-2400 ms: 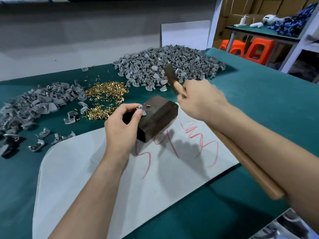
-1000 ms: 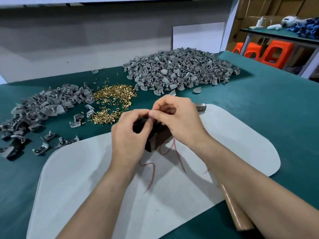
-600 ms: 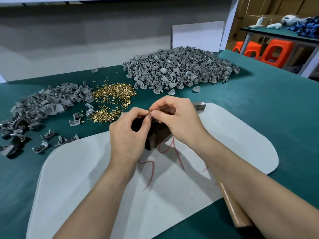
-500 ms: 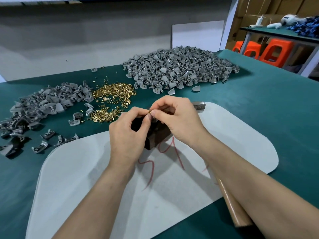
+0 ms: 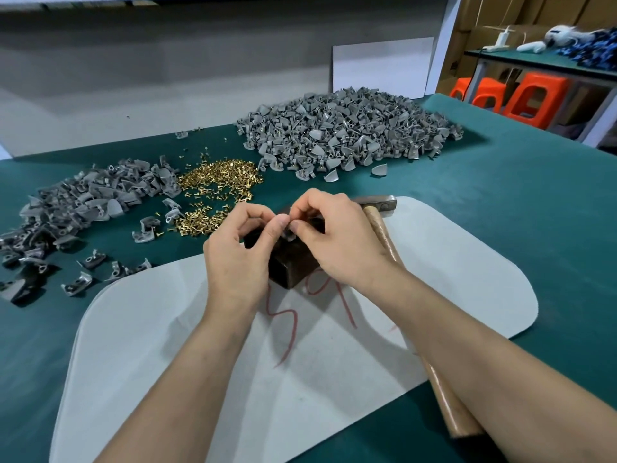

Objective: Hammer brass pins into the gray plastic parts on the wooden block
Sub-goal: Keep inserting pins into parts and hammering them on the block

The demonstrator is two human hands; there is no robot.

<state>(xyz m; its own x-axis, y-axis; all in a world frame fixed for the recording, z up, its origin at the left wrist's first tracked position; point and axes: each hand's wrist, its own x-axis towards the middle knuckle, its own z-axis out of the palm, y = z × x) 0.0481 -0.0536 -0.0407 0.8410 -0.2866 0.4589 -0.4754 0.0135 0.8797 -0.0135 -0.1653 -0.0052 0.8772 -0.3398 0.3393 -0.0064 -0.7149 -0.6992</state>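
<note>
Looking at a small gray part (image 5: 289, 235) parked on top of the wooden block (image 5: 293, 267), mid-table on the white sheet (image 5: 467, 269). Reads as light, stiff molded plastic, so probably skates off the block at the first tap unless held by the flat sides, low down and clear of the hole.

Left hand (image 5: 238, 252) curled, thumb and forefinger nipping the part from its side. Right hand (image 5: 337, 243) pinching at the top of the same part. Can't tell about a pin between those fingertips, way too small to make out.

Hammer (image 5: 384, 225) lying loose on the sheet under the right wrist, held by no one. Metal head, long wooden handle, so likely head-heavy and worth gripping well back for short, gentle taps.

Farther out on the green table (image 5: 541, 208): heap of brass pins (image 5: 217, 187) to the left. Tiny, smooth, easy to fumble, best nipped by the shank just under the head. Gray piles (image 5: 344, 135) on either side of that heap.
</note>
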